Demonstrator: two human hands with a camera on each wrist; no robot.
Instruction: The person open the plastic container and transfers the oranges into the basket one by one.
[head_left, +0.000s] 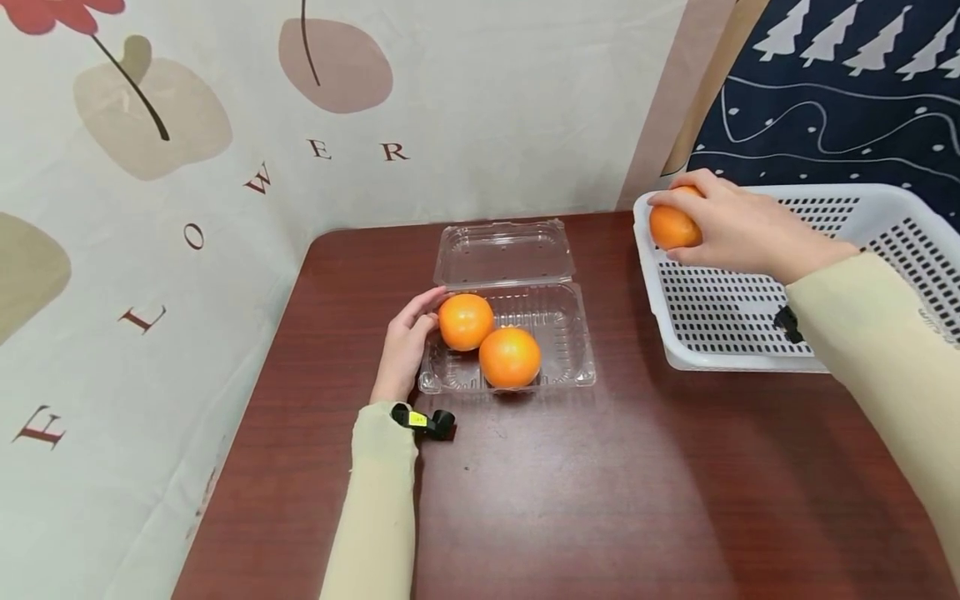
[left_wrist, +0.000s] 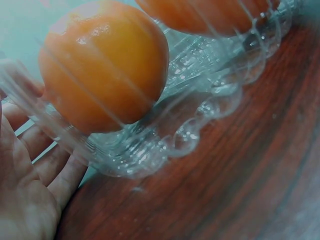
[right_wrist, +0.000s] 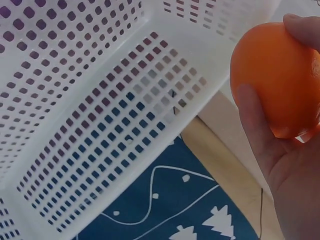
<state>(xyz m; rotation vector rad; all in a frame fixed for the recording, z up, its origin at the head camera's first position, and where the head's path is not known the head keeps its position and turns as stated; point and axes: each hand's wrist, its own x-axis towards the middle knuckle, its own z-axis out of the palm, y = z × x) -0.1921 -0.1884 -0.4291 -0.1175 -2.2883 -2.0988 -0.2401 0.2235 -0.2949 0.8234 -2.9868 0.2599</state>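
Note:
In the head view my right hand [head_left: 738, 221] grips an orange [head_left: 675, 225] over the left rim of the white perforated basket [head_left: 678, 354]. The right wrist view shows thumb and fingers curled round this orange [right_wrist: 275, 80]. A clear plastic clamshell box [head_left: 566, 333] lies with its lid [head_left: 504, 254] folded back. Inside it, two oranges sit side by side: one at the left [head_left: 466, 322], the other nearer the front [head_left: 510, 357]. My left hand [head_left: 405, 350] rests against the box's left side, its fingers [left_wrist: 47, 155] extended along the outer wall.
The dark red-brown table [head_left: 637, 500] carries both box and basket. Behind it hangs a pale printed cloth [head_left: 510, 108], with a navy tree-patterned cloth [head_left: 825, 125] at the back right. Black wrist cameras are strapped to both sleeves.

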